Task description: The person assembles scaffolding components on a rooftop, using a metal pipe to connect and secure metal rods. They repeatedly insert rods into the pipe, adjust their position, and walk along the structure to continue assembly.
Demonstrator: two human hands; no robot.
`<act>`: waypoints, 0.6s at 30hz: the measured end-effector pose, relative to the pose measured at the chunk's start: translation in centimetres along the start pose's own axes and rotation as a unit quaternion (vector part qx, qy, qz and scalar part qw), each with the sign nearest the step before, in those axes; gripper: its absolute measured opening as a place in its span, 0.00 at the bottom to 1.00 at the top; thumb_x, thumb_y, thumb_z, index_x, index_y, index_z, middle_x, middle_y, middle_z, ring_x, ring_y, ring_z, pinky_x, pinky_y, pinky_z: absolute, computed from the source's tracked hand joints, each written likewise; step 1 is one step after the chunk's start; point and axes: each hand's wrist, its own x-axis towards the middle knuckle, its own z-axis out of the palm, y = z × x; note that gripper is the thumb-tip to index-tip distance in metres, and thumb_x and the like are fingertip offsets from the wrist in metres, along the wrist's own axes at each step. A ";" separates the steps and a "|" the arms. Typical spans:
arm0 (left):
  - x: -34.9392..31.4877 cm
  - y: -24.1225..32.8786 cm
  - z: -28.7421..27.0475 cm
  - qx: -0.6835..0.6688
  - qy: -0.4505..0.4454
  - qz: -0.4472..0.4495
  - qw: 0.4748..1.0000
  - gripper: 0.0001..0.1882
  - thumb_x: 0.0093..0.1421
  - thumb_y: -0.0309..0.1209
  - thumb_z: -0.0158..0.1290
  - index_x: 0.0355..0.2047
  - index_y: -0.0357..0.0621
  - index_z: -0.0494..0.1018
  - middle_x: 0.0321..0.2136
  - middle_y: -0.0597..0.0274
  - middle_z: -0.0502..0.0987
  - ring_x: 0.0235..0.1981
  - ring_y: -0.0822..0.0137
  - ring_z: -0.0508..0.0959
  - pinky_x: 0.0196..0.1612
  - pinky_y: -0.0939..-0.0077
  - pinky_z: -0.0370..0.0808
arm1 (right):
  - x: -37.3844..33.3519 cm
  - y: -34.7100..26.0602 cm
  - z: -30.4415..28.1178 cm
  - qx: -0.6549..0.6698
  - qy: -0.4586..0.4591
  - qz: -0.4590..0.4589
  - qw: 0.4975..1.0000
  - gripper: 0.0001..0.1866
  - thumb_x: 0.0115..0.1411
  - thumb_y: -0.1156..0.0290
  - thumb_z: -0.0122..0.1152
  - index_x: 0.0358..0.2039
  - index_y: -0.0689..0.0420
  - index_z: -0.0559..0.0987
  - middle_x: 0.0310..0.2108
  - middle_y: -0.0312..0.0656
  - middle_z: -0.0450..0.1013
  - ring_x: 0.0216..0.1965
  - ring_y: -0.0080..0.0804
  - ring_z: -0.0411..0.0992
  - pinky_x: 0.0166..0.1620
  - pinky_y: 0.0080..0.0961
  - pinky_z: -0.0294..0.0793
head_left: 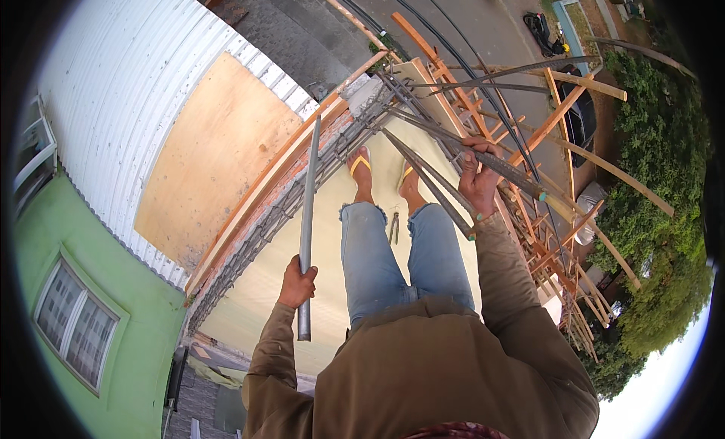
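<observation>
My left hand is closed around the lower part of a long grey metal pipe, which points away toward the far left edge. My right hand is wrapped round a thick ribbed rebar that leans toward me from the far corner. Beside that hand, two more rebars slant up with greenish tips. A pair of pincers lies on the pale yellow board floor between my legs. My feet stand on the boards in yellow-strapped flip-flops.
A tied rebar cage runs along the left edge beside a timber plank. Beyond lie a white corrugated roof, a plywood sheet and a green wall. Wooden scaffolding and black cables cross on the right, above a drop.
</observation>
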 end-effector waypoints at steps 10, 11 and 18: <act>-11.0 2.6 1.2 0.136 -0.075 -0.031 0.987 0.15 0.62 0.31 0.54 0.38 0.34 0.62 0.19 0.63 0.68 0.14 0.72 0.71 0.15 0.72 0.73 | -4.3 -1.4 -2.2 -0.006 0.047 0.114 0.992 0.34 0.65 0.62 0.60 0.64 0.65 0.59 0.59 0.62 0.63 0.62 0.58 0.61 0.62 0.44 0.62; -11.9 3.2 1.9 0.165 -0.081 -0.032 0.982 0.15 0.62 0.31 0.54 0.39 0.34 0.62 0.19 0.63 0.68 0.14 0.72 0.71 0.15 0.72 0.73 | -6.4 -0.1 -2.8 -0.006 0.012 0.166 0.986 0.33 0.64 0.63 0.60 0.64 0.65 0.60 0.59 0.62 0.62 0.62 0.58 0.61 0.62 0.44 0.62; -14.8 7.3 10.4 0.321 -0.112 -0.017 0.940 0.15 0.61 0.31 0.56 0.39 0.33 0.64 0.21 0.59 0.71 0.17 0.70 0.74 0.18 0.72 0.73 | -25.0 9.5 -11.0 -0.143 -0.284 0.457 0.831 0.32 0.60 0.52 0.58 0.61 0.55 0.69 0.61 0.51 0.63 0.64 0.51 0.61 0.62 0.49 0.64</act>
